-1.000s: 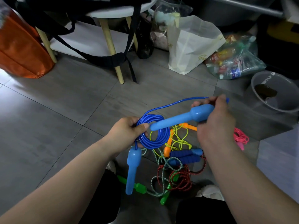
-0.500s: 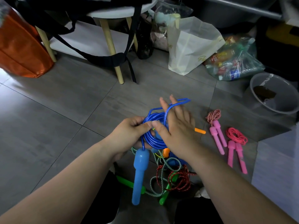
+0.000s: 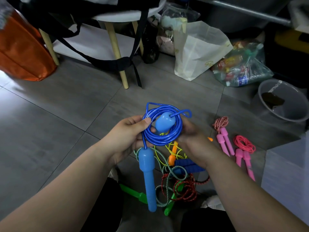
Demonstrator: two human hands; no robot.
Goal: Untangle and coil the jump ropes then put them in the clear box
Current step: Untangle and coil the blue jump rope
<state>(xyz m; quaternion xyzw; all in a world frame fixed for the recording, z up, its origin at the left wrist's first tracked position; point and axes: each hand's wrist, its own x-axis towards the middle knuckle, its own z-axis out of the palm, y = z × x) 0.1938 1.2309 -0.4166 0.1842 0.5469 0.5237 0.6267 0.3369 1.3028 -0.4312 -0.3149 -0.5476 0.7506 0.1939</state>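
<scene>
Poking one handle point(image 3: 164, 122) through the blue jump rope point(image 3: 160, 139) coil, outside it one second ago. Gripping this coil with left hand point(image 3: 125, 138) and right hand point(image 3: 194, 141), above the tangle point(image 3: 177, 186) on the floor point(image 3: 66, 114). Probably secured, ready for boxing.

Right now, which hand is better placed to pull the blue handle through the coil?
Probably the right hand: it sits behind the blue jump rope coil beside the handle poking through its centre. The left hand pinches the coil's left edge, keeping it wound.
</scene>
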